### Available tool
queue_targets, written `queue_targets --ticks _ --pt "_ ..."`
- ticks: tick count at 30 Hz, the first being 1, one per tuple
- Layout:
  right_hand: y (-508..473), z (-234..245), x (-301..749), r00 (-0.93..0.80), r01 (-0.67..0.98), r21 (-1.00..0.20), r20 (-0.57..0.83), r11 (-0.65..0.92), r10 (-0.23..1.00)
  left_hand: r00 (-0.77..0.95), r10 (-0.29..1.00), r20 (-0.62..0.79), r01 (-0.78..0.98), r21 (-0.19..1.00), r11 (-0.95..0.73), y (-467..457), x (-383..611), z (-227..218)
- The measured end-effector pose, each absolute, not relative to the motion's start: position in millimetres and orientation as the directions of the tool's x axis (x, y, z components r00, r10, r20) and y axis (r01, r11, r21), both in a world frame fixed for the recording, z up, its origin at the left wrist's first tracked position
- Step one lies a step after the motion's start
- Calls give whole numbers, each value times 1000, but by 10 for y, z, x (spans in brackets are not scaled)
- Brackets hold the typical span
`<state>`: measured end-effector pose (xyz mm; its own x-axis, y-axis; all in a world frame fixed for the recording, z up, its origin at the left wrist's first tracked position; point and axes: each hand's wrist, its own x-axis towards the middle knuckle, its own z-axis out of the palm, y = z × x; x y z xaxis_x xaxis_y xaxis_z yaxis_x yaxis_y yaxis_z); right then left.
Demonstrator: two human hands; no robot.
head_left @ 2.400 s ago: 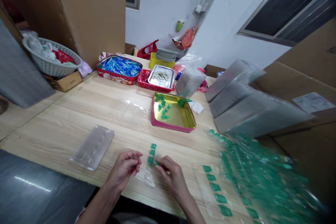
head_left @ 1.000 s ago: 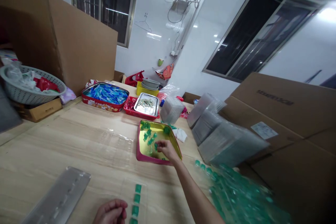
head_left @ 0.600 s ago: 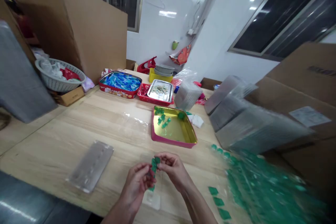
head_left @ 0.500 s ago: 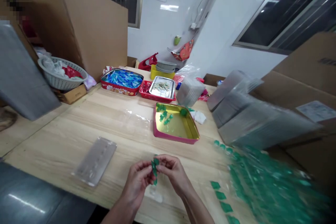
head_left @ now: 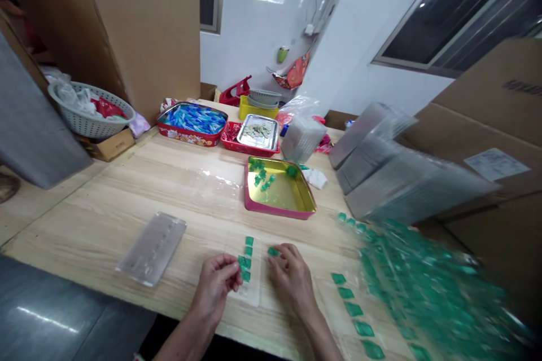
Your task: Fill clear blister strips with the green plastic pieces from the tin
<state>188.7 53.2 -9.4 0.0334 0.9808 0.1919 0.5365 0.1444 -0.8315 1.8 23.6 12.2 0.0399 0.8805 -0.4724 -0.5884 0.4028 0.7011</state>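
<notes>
A clear blister strip [head_left: 253,287] lies on the wooden table [head_left: 105,203] in front of me, with several small green pieces [head_left: 248,241] set in a column in its pockets. My left hand [head_left: 217,285] is closed, its fingertips pinching a green piece [head_left: 244,276] at the strip's near end. Just right of the strip rests my right hand [head_left: 291,277], fingers curled, with another green piece [head_left: 273,251] at its fingertips.
A pink tin [head_left: 277,213] with a gold inside holds loose green pieces behind the strip. Empty clear trays [head_left: 152,248] lie to the left. Filled strips [head_left: 351,310] and a blurred heap of them [head_left: 427,287] spread right. Stacked clear trays [head_left: 406,180], a red tin [head_left: 190,134], a basket [head_left: 91,124] and cardboard boxes [head_left: 139,34] ring the table.
My right hand reached into the pink tin, came back, and both hands held green pieces above the table. Now both hands are down at the strip, which holds more green pieces.
</notes>
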Motion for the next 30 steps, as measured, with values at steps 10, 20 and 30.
queue_targets --ticks 10,20,30 --pt "390 88 1481 -199 63 -993 -109 -98 974 38 912 -408 -453 807 379 203 76 192" --pt "390 25 1497 -213 -130 -967 -190 -221 958 142 916 -375 -423 814 398 211 56 243" --pt "322 296 1441 -255 301 -929 140 216 957 -15 957 -291 -101 952 288 184 28 119"
